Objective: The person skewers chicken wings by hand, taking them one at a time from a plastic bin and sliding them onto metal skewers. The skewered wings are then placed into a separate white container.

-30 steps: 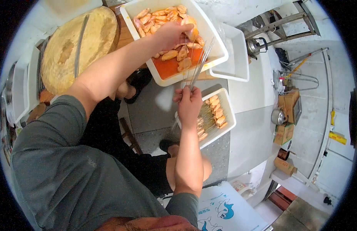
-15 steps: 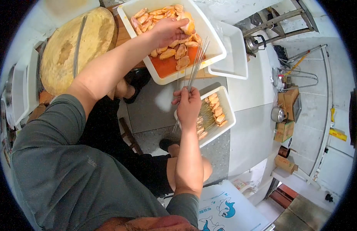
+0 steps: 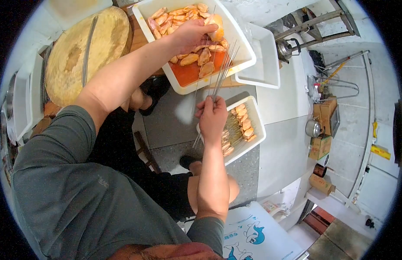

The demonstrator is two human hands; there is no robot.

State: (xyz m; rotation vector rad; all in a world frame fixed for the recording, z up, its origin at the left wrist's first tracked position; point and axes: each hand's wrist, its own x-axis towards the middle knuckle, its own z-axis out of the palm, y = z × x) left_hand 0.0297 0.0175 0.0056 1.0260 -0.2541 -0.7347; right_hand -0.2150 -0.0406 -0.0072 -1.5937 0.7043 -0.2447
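Observation:
My left hand point(image 3: 193, 36) is over a white tub point(image 3: 249, 60) of raw chicken pieces point(image 3: 189, 59) in orange-red liquid. Its fingers are closed on a pale chicken piece point(image 3: 216, 28). Below the tub, my right hand point(image 3: 212, 113) grips a bundle of thin metal skewers point(image 3: 222, 71), whose upper ends fan out over the tub's lower right corner. One or two skewers stand apart from the bundle, near my left hand; whether one pierces the piece I cannot tell. Beside my right hand, a smaller white tray point(image 3: 261, 123) holds skewered chicken pieces point(image 3: 243, 119) in rows.
A round wooden board point(image 3: 68, 56) with metal skewers on it lies at the upper left. Another white tub point(image 3: 274, 73) adjoins the chicken tub on the right. A white box with blue dolphin drawings point(image 3: 270, 227) is at the bottom. Kettles point(image 3: 313, 128) and cartons stand at the right.
My left hand and its chicken piece have shifted slightly right. A thin skewer near my right hand now slants away from the bundle, and the bundle's tips have moved slightly right.

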